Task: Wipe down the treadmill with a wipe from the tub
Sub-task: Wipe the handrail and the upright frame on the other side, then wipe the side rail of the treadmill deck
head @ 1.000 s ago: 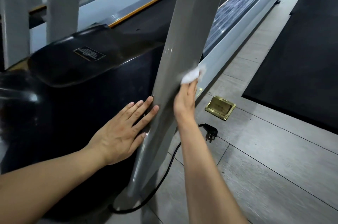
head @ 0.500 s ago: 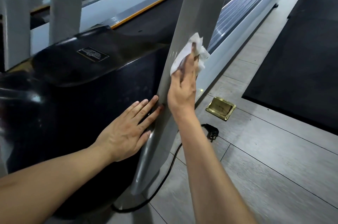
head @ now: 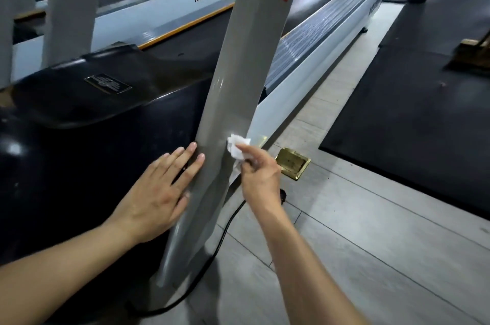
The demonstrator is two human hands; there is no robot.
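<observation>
The wipe [head: 236,149] is a small crumpled white wad pressed against the lower part of the treadmill's grey upright post [head: 240,86], on its right-facing edge. The post's long axis runs steeply up and away from me, leaning to the right towards the top, with red lettering high up near the frame edge. My right hand [head: 258,175] pinches the wipe between thumb and curled fingers, so the wad sits just above and to the left of the knuckles, touching the post. This hand is the nearer one to the unwiped length above; I judge the next stroke must follow the post's axis, up and slightly right. My left hand [head: 161,189] lies flat, fingers straight and close together, palm on the black motor cover [head: 79,139] with the fingertips reaching the post's left edge; it holds nothing and looks like a brace. Further out: the ribbed side rail [head: 318,41] runs back along the belt, a black power cable [head: 225,232] trails from behind the post base across the grey floor tiles, and a brass floor socket [head: 293,163] sits just right of my right hand. The wipe tub is not in view.
</observation>
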